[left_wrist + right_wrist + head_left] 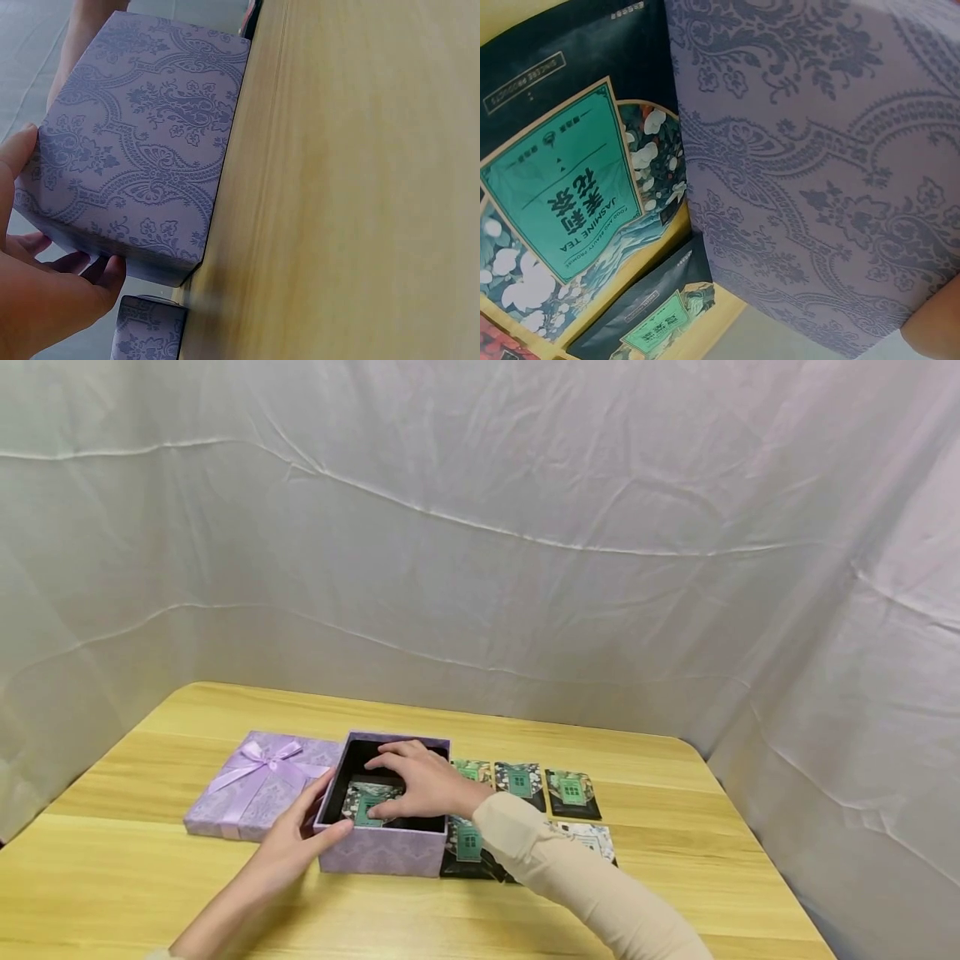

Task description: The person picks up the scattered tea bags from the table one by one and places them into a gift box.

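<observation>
An open purple patterned box [382,852], also in the left wrist view [142,142] and right wrist view [817,150], stands upright on the table. My left hand [281,847] [56,304] grips its left side, thumb at the near corner and fingers along the left wall. Inside the dark interior lies a black packet with a green label [352,802]. My right hand [431,783] reaches over the right wall into the box, fingers spread and bent, thumb touching that packet. Only a bit of the right hand [936,322] shows in the right wrist view.
The purple lid with a ribbon bow [243,777] lies left of the box. Several tea packets lie right of it, including a green-labelled one [572,792], a jasmine one [562,180] and a pale one [592,837], partly under my right sleeve. Grey cloth [480,610] hangs behind the table.
</observation>
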